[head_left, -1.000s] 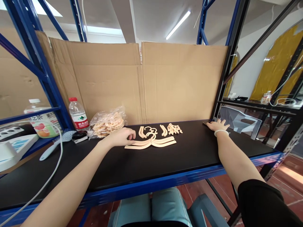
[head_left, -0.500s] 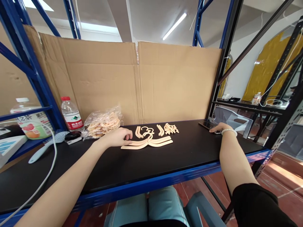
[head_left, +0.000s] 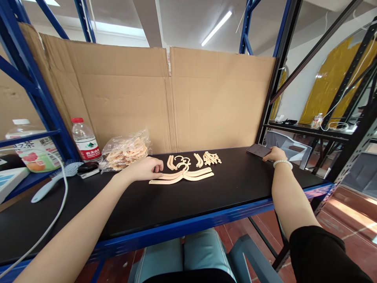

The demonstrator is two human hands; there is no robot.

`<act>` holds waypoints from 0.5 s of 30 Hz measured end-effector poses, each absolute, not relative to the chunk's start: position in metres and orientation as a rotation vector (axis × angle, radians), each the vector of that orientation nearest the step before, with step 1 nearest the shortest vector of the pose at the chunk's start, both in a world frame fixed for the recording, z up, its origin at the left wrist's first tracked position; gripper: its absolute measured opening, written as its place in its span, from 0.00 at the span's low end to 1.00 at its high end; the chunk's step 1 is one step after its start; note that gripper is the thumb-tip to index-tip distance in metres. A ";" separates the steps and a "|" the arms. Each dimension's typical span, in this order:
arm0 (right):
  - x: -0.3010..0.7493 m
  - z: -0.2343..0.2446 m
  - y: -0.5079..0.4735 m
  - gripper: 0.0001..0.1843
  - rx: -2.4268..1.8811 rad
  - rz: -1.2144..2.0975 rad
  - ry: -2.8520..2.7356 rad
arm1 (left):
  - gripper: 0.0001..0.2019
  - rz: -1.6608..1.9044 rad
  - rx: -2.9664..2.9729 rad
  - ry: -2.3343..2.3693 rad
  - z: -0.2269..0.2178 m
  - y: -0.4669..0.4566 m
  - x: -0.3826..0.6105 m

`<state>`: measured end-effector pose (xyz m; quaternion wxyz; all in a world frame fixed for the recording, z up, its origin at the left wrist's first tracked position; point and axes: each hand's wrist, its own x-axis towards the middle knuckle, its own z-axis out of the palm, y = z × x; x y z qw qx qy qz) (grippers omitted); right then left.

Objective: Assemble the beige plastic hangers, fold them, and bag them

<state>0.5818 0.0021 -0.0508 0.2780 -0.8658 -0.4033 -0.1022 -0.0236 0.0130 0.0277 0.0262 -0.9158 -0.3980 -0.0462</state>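
Loosely curled, my left hand rests at the left end of the pale beige clothes hangers, which lie overlapping on the black tabletop. Its fingertips are partly hidden, so what they hold, if anything, does not show. Behind the hangers are loose hooks, curved strips, more curved strips and a heap of small beige parts. Far to the right, my right hand grips the near end of a dark smartphone, its far edge tilted up off the table.
A clear bag of beige parts stands left of the hangers. Farther left are a red-capped water bottle, a pale blue brush, a black object and a white cable. Cardboard walls the back.
My right hand has tilted the phone so its flat face shows more. My left hand stays by the hangers. The whole view has shifted slightly.
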 end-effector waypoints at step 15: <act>0.575 -0.053 0.001 0.45 -2.425 -0.268 -1.014 | 0.10 -0.154 -2.844 -1.260 0.029 0.011 -0.022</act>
